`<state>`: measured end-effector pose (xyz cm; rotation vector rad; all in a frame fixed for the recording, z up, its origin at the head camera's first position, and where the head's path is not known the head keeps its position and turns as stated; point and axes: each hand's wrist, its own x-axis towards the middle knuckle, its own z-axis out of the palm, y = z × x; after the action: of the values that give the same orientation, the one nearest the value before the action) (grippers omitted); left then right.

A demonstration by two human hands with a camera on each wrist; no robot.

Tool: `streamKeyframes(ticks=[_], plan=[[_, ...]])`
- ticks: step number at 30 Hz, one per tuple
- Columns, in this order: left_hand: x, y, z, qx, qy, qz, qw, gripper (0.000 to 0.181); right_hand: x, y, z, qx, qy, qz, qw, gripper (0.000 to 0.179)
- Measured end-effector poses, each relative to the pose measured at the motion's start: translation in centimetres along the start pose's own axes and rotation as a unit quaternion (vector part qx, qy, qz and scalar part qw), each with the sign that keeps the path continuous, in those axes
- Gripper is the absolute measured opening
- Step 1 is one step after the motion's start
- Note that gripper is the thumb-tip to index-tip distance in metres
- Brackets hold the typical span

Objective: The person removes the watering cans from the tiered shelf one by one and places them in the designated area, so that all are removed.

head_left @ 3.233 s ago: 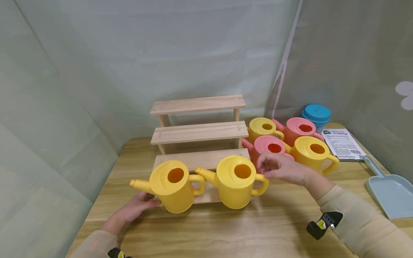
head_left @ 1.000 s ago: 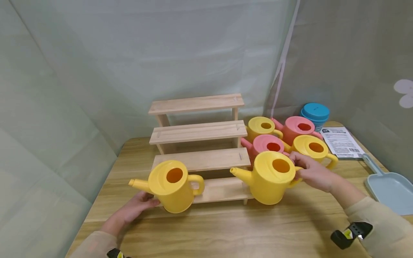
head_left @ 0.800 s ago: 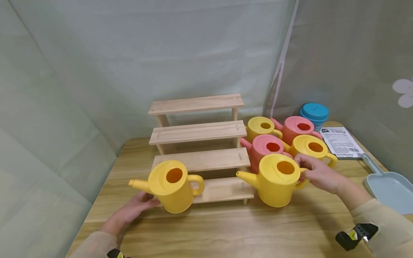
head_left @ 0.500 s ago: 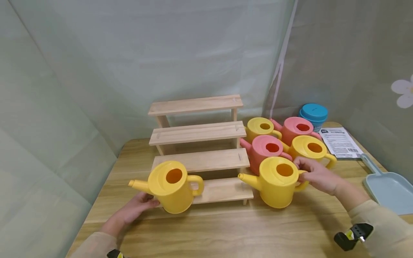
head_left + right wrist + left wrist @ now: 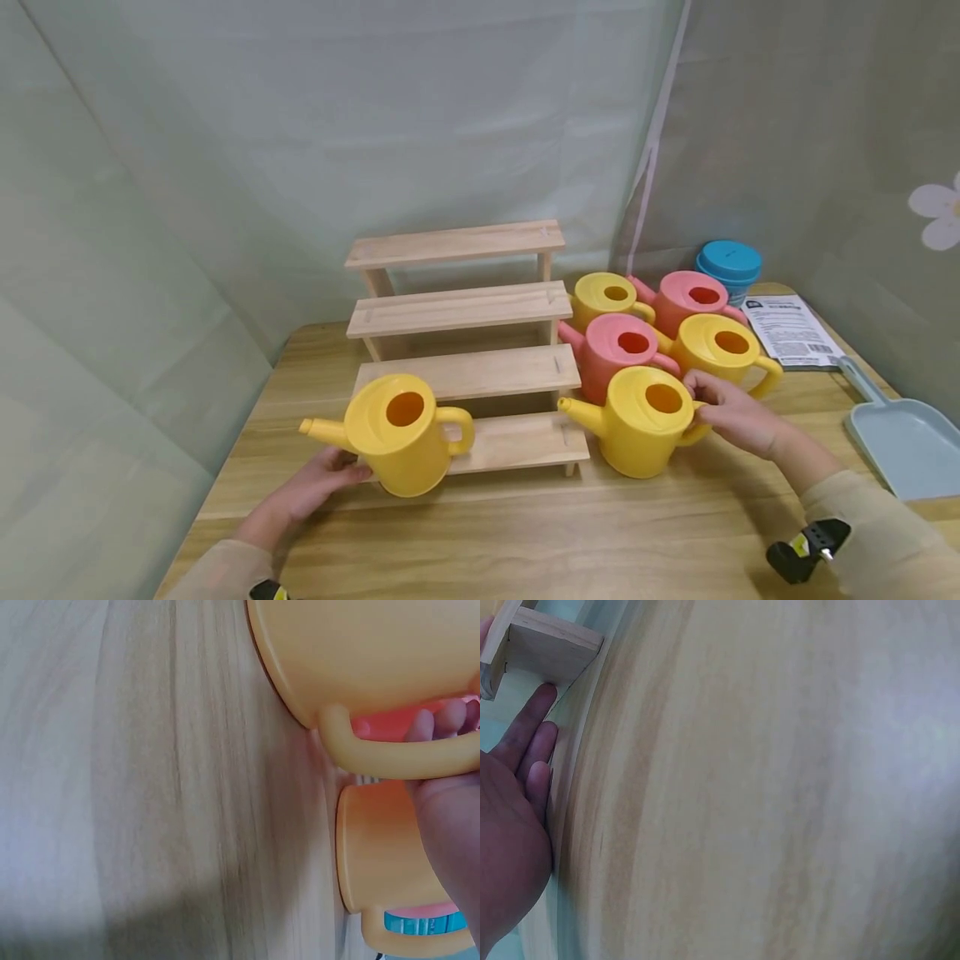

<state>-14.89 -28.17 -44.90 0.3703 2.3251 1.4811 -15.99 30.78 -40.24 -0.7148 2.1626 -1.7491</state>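
My right hand (image 5: 735, 414) grips the handle of a yellow watering can (image 5: 637, 433), with fingers passing through the loop (image 5: 397, 759) in the right wrist view. This can stands upright, close to the right end of the wooden tiered stand (image 5: 468, 371). Another yellow watering can (image 5: 401, 450) sits on the left of the stand's lowest step, spout pointing left. My left hand (image 5: 318, 483) holds the left end of that step, fingers reaching under the board (image 5: 544, 637) in the left wrist view. The can partly hides those fingertips from the head view.
Behind the gripped can stand two pink watering cans (image 5: 611, 354) and two more yellow ones (image 5: 712, 346), grouped to the stand's right. Further right are a blue-lidded tub (image 5: 729, 262), a printed packet (image 5: 791, 333) and a grey-blue dustpan (image 5: 907, 442). Cloth hangs behind the table.
The right hand has taken the right-hand yellow watering can by its handle and moved it rightward off the lowest step, down beside the stand. The left hand has stayed in place.
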Motion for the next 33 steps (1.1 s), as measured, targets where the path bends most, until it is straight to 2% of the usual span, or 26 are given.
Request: streamKeyframes(ticks=[6, 10, 18, 25, 33], plan=[[0.1, 0.0, 0.0, -0.003, -0.002, 0.005, 1.0000, 0.055, -0.1, -0.4, -0.3, -0.043, 0.013, 0.033, 0.9984, 0.017], [0.1, 0.0, 0.0, -0.006, -0.003, 0.005, 1.0000, 0.055, -0.1, -1.2, -0.6, -0.066, 0.025, 0.041, 0.9967, 0.017], [0.0, 0.0, 0.0, -0.004, -0.001, 0.001, 1.0000, 0.057, 0.6, -4.2, -1.1, -0.118, 0.040, 0.055, 0.9907, 0.023], [0.0, -0.1, -0.1, -0.005, -0.002, 0.004, 1.0000, 0.056, 2.4, -6.3, -0.8, -0.155, 0.021, 0.056, 0.9861, 0.027], [-0.1, -0.1, -0.1, 0.004, 0.008, -0.005, 0.9999, 0.058, 5.0, -8.4, 0.2, -0.165, -0.009, 0.072, 0.9836, 0.031]])
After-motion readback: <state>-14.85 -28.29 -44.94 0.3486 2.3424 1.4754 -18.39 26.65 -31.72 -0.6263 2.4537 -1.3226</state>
